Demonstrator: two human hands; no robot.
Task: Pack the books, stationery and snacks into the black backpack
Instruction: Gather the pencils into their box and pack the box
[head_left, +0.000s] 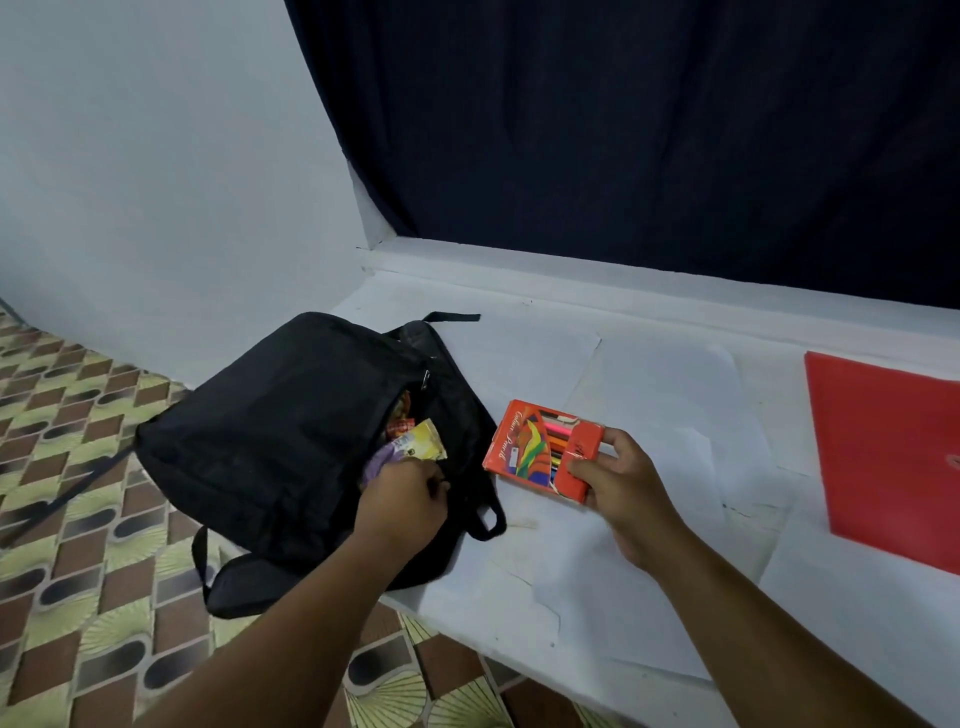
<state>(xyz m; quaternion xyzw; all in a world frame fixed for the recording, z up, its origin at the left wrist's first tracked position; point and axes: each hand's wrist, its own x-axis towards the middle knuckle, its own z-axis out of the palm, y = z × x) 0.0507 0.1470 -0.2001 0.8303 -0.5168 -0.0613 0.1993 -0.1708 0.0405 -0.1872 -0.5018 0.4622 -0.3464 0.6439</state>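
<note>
The orange colour-pencil box (545, 450) lies on the white ledge (649, 395) just right of the black backpack (280, 447), its long axis slanting toward the bag's open mouth. The right hand (621, 480) grips the box's near end; the left hand (402, 501) pinches snack packets (415, 441) at the opening. The right hand is nearer the box.

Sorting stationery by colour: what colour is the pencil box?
Orange-red, with multicoloured swirls on its front; the pencil box shows in the head view.
</note>
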